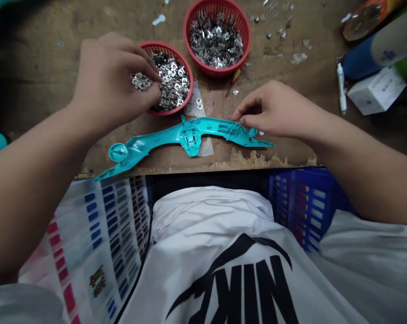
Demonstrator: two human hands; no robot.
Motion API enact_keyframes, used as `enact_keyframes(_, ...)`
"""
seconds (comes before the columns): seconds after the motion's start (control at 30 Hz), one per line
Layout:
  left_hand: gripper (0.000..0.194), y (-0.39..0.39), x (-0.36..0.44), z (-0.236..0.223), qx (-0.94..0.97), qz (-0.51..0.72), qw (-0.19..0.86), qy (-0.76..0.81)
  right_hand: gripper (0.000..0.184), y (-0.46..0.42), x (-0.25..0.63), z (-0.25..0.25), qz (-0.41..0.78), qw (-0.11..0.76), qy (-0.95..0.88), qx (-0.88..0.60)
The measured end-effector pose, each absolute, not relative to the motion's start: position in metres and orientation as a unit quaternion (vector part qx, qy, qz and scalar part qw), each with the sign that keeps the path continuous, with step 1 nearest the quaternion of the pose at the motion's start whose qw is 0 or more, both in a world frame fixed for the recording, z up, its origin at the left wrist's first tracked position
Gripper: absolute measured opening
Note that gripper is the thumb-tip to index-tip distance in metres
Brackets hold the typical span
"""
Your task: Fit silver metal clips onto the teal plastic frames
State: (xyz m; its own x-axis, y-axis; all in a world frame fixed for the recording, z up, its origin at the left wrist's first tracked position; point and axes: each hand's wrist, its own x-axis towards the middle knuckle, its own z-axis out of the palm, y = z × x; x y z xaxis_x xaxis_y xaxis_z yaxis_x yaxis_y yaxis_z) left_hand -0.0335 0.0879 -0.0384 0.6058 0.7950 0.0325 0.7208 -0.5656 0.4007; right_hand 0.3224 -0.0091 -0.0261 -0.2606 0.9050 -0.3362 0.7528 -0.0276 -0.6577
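A long, curved teal plastic part (169, 138) lies near the table's front edge, its ribbed side with clips and slots facing up. My right hand (274, 108) is closed at its right end, thumb and forefinger pinching at the upper edge. My left hand (117, 76) hovers at a small red basket (191, 83) full of shiny metal clips (174, 83). Its thumb and fingers are pressed together over the clips; whatever they pinch, if anything, is hidden. Behind stands a second red basket (249, 33), heaped with small metal pieces (217, 42).
A thin screwdriver (235, 76) and loose metal bits lie by the baskets. At right are a white pen (341, 87), a small white box (375, 92) and a blue cylinder (359, 58). Below the table edge stand a white crate (102, 265) and a blue crate (281, 191).
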Motion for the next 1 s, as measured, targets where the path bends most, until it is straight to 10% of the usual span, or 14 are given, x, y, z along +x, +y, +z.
enact_keyframes(0.33, 0.01, 0.024, -0.005, -0.062, 0.755, 0.186, 0.53, 0.338, 0.027, -0.009, 0.288, -0.017, 0.43, 0.015, -0.579, -0.692)
enact_keyframes(1.0, 0.015, 0.023, 0.007, -0.075, 0.64, 0.173, 0.628, 0.408, 0.016, -0.023, 0.301, -0.05, 0.298, 0.045, -0.766, -0.568)
